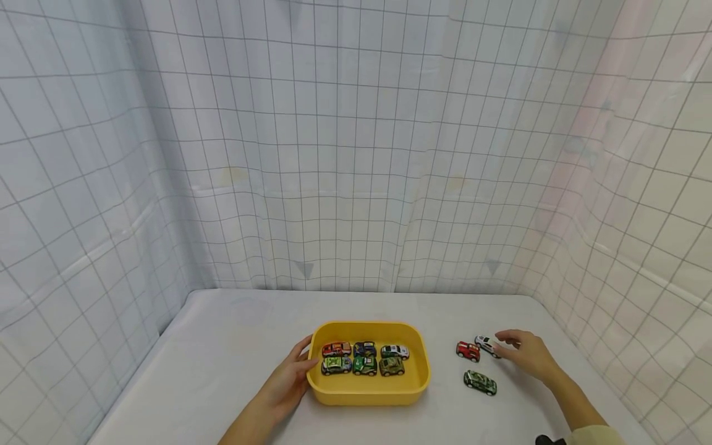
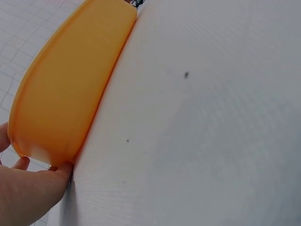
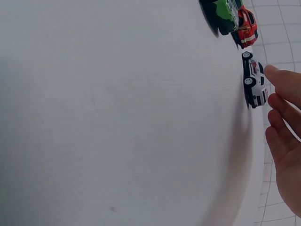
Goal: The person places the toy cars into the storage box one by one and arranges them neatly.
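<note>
A yellow tray sits mid-table with several toy cars in two rows inside it. My left hand rests against the tray's left wall, fingers relaxed; in the left wrist view my fingers touch the corner of the tray. To the tray's right, a white car, a red car and a green car stand on the table. My right hand hovers open beside the white car, fingertips at its side. The red car and green car lie beyond.
The white table is hemmed in by a grid-patterned curtain at the back and on both sides. A small dark object shows at the bottom edge by my right sleeve.
</note>
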Motion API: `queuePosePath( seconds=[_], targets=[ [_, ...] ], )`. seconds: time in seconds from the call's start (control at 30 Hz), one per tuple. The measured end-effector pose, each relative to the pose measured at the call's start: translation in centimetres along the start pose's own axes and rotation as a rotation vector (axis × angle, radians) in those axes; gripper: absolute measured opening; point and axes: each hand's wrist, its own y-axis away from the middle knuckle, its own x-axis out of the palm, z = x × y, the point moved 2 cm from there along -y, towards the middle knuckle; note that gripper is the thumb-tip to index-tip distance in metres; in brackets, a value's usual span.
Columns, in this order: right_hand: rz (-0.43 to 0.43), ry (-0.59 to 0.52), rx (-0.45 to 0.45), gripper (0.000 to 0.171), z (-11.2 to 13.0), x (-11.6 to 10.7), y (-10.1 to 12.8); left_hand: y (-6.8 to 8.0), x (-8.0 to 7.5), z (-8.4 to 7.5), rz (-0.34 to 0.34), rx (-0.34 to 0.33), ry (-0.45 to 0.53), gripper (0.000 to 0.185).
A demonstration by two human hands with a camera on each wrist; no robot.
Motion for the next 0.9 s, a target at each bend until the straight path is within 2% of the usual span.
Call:
queuePosePath(
  seconds=[0.23,0.37,0.9],
  targets=[
    [0.055,-0.007,0.067,0.045,-1.3,0.9,-0.4,0.1,0.0,0.1,0.008,-0.002,-0.002,0.071],
    [0.053,-0.023,0.089,0.046,-1.7,1.2,-0.5,0.1,0.0,0.1,0.004,0.007,-0.006,0.07],
    [0.045,-0.003,0.144,0.035,-0.8,1.4,-0.7,0.1,0.1,-0.1,-0.002,-0.003,0.005,0.07]
  ],
)
